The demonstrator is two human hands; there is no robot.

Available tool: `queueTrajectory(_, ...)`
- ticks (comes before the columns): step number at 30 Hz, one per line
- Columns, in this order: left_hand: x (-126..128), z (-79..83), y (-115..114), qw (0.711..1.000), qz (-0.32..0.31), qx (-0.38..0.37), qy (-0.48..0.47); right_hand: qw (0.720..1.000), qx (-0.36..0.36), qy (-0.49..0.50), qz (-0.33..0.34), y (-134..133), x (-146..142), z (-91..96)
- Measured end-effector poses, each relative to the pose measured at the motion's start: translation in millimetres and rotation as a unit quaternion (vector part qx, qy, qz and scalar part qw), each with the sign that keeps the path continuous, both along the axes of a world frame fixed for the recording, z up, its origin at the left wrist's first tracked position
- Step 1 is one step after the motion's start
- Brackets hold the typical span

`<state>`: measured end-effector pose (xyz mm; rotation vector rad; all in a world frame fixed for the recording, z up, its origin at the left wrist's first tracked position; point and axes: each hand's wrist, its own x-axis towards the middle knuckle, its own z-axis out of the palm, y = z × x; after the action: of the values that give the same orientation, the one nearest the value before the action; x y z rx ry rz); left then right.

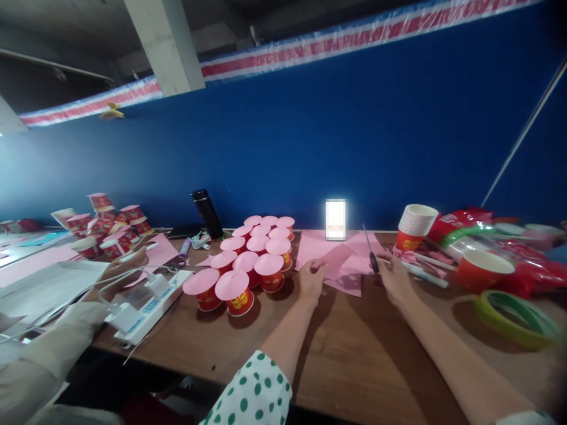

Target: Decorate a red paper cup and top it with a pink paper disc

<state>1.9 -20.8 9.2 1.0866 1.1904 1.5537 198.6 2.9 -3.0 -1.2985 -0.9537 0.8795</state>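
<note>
My right hand [396, 282] is closed round the dark handle of a pair of scissors [372, 257], whose thin blade points up and away. My left hand [311, 283] pinches the near left part of a sheet of pink paper [343, 260]. More pink paper lies under and behind that sheet. To the left of my left hand stand several red paper cups [240, 302], upside down, each with a pink paper disc [232, 285] on top.
At the right are stacked paper cups [417, 219], a marker [426, 275], a single cup [481, 273], yellow-green tape [516, 319] and a red plastic bag [460, 224]. A lit phone screen [335, 219] stands behind the paper. Leftward are a power strip [153, 307], a black bottle [207, 213] and a co-worker's hand [126, 262].
</note>
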Motion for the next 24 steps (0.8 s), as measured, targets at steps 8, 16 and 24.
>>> queueTrajectory(8,0.2,-16.7,13.6,0.990,0.021,-0.053,-0.127,0.976,0.005,0.165,0.145,-12.1,-9.4,17.5)
queueTrajectory(16,-1.0,-11.4,7.8,0.993,0.018,-0.069,-0.097,0.976,-0.018,0.157,0.151,-24.1,-20.3,20.8)
queueTrajectory(24,2.3,-5.7,3.7,0.982,-0.004,-0.099,-0.159,0.984,0.014,0.055,0.168,-29.4,-28.1,21.9)
